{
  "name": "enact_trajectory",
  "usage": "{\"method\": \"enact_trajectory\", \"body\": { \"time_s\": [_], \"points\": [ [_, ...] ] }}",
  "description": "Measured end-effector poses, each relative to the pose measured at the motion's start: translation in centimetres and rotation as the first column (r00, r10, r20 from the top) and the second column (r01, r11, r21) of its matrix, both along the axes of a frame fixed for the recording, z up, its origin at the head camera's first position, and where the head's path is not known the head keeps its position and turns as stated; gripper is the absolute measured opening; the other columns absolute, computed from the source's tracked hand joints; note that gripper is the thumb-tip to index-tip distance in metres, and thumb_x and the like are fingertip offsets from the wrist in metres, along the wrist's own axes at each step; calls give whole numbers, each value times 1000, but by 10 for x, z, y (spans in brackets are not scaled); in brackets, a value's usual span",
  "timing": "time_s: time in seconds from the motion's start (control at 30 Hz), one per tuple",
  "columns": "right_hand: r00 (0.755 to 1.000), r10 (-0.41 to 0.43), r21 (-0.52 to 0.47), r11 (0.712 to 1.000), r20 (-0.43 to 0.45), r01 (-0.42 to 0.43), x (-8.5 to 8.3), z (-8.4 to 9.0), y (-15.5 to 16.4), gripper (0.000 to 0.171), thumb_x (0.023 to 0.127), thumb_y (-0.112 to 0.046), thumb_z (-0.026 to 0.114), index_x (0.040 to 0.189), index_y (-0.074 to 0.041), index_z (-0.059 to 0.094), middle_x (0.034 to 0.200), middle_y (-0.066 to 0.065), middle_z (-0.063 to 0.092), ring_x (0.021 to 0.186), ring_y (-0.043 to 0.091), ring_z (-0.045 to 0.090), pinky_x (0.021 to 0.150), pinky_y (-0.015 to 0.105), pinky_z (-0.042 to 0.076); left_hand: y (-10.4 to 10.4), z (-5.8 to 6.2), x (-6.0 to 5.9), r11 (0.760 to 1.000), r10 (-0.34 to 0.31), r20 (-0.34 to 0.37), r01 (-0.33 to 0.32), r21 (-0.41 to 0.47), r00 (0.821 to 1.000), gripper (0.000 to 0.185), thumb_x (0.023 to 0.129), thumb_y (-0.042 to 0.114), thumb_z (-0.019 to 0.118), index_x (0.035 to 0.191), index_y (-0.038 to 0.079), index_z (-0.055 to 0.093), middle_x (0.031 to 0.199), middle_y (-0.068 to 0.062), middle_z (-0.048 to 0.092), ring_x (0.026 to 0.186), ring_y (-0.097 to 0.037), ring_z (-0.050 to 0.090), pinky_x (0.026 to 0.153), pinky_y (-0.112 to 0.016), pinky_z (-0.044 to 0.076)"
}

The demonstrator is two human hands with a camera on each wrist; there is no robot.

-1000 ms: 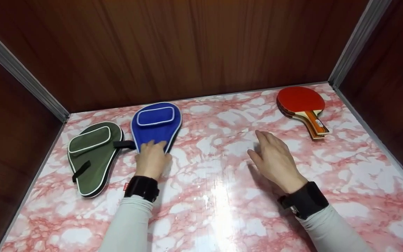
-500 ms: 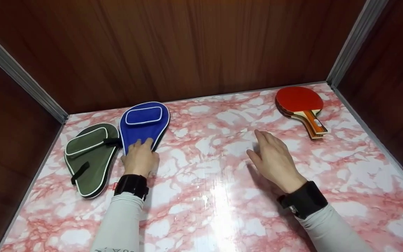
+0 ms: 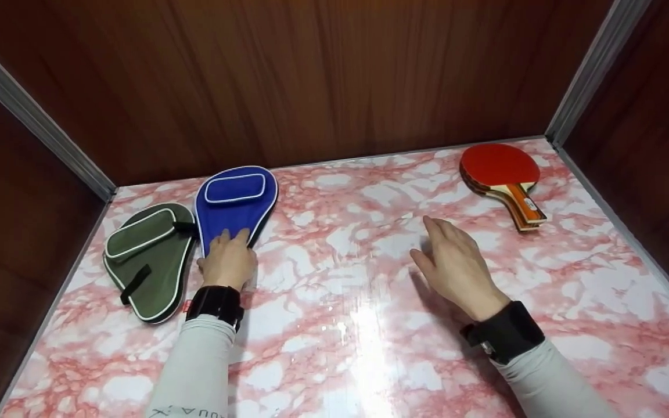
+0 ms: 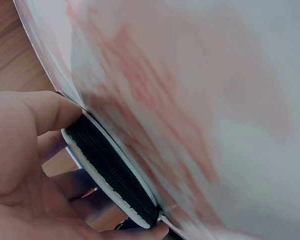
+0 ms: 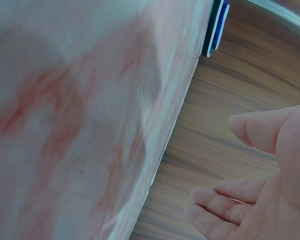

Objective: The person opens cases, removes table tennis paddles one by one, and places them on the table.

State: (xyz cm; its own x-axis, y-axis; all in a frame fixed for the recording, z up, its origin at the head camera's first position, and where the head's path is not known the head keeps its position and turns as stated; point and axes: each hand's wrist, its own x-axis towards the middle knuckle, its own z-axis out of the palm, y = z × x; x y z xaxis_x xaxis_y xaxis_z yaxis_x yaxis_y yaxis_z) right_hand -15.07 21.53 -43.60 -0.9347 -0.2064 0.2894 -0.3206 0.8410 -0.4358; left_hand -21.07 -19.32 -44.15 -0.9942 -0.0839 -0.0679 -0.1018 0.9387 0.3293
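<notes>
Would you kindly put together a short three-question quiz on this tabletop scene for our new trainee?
1. True or false: the left hand grips the narrow end of the blue case.
2. What lies in the far right corner of the marble table?
3. The right hand is: A) holding the paddle, B) open over the table, holding nothing, C) touching the green case.

Key:
1. True.
2. A stack of red paddles.
3. B.

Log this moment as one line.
left hand: grips blue case | right hand: open above table | paddle: untouched
</notes>
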Motion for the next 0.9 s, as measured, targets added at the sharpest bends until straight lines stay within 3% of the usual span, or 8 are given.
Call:
{"method": "enact_trajectory", "body": {
  "time_s": [0.17,0.27,0.37,0.5,0.57,0.7,0.9],
  "points": [
    [1000,4,1,1000,-2,-4,1,1,-1,70,108,-24,69,161,13,43,157,35,51,149,49,47,125,64,31,0,1,10,1000,3,-62,-3,-3,998,59,111,25,54,167,7,45,170,-37,32,158,-57,28,111,-90,26],
    [1000,5,-2,1000,-5,-5,1,1,-1,70,108,-23,70,161,13,43,157,35,51,149,49,47,124,64,31,-2,3,14,1000,-1,-146,-1,-15,989,63,111,29,58,166,3,44,170,-37,33,157,-59,29,114,-86,27],
    [1000,6,-7,1000,-2,-6,1,2,-2,70,108,-24,69,162,12,42,158,35,50,149,49,47,125,64,31,-11,6,16,999,5,-250,-15,-39,968,63,111,30,61,164,-1,46,167,-39,36,155,-60,31,117,-81,28],
    [1000,10,-8,1000,4,-10,1,3,-2,70,108,-24,69,162,12,42,158,35,50,150,50,46,125,64,30,-30,9,19,992,80,-343,-110,-67,936,65,110,29,65,162,-4,45,165,-41,36,154,-61,31,121,-77,26],
    [1000,11,-5,1000,6,-11,2,3,-2,70,108,-24,69,162,12,42,159,35,49,150,50,46,125,65,30,-41,7,21,984,132,-346,-165,-70,929,70,108,30,66,164,-5,42,165,-42,34,155,-61,28,122,-77,21],
    [1000,17,9,1000,7,-18,2,3,-1,71,108,-25,70,162,11,42,160,34,49,152,50,44,126,65,29,-60,6,27,969,202,-300,-235,-79,932,79,109,34,65,170,-3,31,169,-43,26,158,-62,20,123,-80,12],
    [997,22,70,997,69,-27,2,1,-2,79,111,-42,66,170,2,36,173,27,37,162,46,29,129,68,17,-86,7,40,946,286,-243,-313,-83,927,87,109,39,63,172,-3,20,171,-43,18,159,-65,13,121,-84,9]
  ]
}}
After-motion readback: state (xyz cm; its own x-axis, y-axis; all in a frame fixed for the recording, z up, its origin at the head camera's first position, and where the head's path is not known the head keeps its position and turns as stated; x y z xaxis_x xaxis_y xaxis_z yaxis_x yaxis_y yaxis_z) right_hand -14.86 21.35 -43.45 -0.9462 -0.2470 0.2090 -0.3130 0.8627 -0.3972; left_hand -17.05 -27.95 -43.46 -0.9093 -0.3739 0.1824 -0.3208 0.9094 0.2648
